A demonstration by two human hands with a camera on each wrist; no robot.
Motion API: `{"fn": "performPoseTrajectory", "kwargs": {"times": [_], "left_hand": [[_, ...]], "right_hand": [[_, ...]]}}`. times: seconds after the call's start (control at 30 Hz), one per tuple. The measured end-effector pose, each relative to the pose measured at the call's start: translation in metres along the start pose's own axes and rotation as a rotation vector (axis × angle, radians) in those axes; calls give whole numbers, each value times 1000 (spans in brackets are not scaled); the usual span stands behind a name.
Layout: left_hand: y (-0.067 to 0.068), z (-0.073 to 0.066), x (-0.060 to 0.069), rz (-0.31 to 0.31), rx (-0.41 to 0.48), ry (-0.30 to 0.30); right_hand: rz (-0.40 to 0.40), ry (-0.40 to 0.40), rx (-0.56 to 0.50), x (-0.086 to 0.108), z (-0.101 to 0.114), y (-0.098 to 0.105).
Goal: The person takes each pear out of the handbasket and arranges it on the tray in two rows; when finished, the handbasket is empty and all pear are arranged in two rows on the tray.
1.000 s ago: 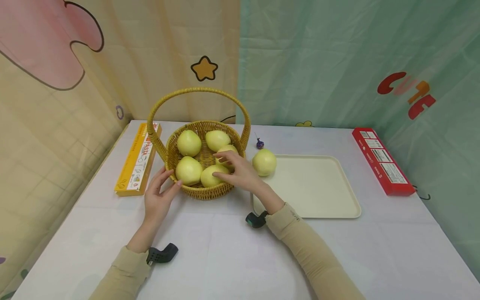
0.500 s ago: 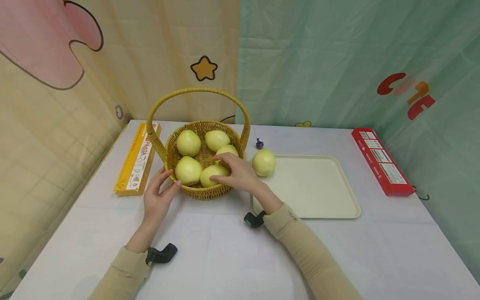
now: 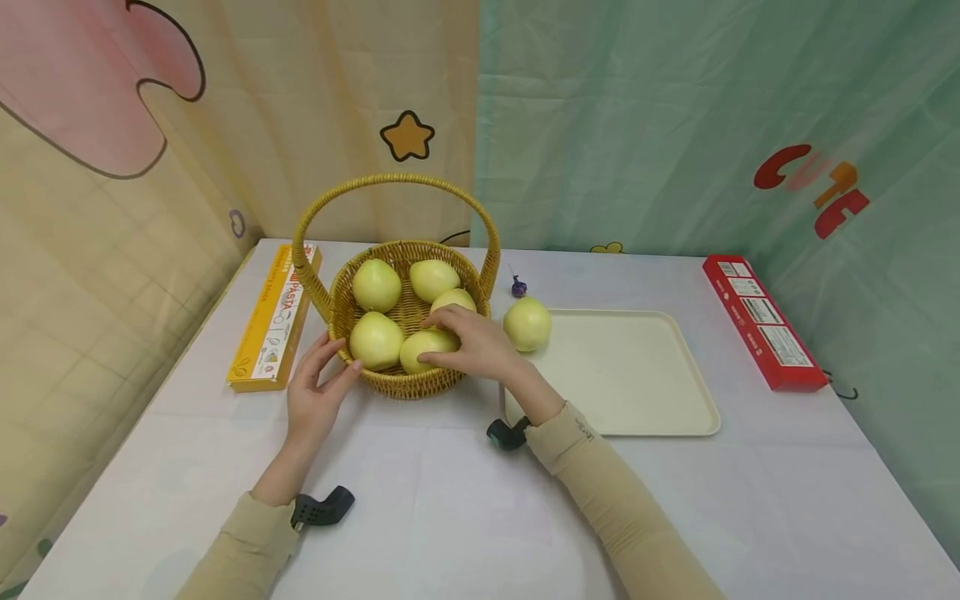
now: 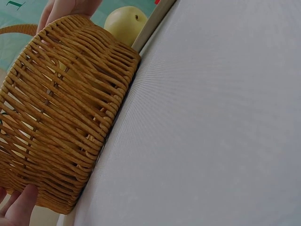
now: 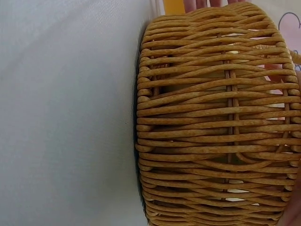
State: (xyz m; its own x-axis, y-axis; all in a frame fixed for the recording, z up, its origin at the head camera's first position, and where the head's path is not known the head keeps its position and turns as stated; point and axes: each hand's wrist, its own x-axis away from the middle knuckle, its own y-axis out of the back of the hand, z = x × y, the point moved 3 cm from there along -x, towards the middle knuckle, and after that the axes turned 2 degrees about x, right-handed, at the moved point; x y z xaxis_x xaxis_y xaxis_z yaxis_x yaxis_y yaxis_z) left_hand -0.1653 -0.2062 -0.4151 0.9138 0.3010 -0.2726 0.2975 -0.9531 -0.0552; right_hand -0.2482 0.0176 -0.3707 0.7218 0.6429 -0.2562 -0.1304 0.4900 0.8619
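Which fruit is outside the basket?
The fruit at the far left corner of the tray, just right of the basket. The other five in view all sit inside the basket.

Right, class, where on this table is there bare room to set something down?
Most of the tray, right of the lone fruit at its back left corner. Also the cloth between the sleeves. Crowded: the basket, with five fruits and the right grip.
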Motion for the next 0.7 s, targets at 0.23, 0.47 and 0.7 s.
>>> {"fn": "performPoseTrajectory", "kwargs": {"times": [0.23, 0.47, 0.7], "left_hand": [[0, 0, 1, -4, 1, -4], [0, 0, 0, -7, 13, -2], [0, 0, 1, 0, -2, 14]], "right_hand": [[26, -35, -14, -3, 1, 3], [76, -82, -20, -6, 2, 4], [114, -83, -30, -9, 3, 6]]}}
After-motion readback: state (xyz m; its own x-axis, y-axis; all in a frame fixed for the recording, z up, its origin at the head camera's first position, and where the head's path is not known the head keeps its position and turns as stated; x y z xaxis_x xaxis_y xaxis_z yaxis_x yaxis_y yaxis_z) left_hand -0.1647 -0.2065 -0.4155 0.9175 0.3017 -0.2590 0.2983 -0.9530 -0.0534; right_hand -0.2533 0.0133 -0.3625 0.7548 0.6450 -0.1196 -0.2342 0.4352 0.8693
